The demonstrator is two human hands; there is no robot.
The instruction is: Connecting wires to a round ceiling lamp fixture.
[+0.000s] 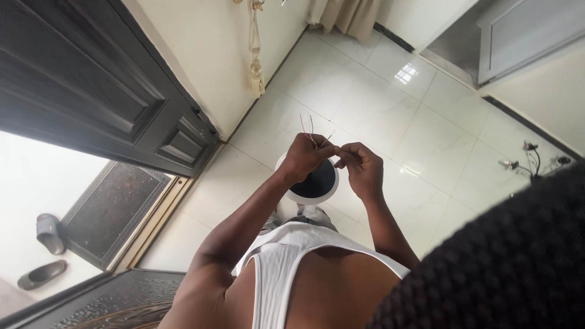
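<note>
My left hand (306,157) holds a small bundle of thin wires (312,129) whose bare ends stick up past the fingers. My right hand (361,166) pinches one wire end right beside the left fingertips, so both hands meet at chest height. Below the hands hangs a round white fixture with a dark centre (315,183), partly hidden by my left hand; what carries it cannot be made out.
A dark panelled door (97,85) stands open at left over a doormat (113,207), with two grey sandals (46,250) outside. White floor tiles (420,122) spread ahead. Loose cables and small parts (530,161) lie at right. A curtain tassel (256,73) hangs on the wall.
</note>
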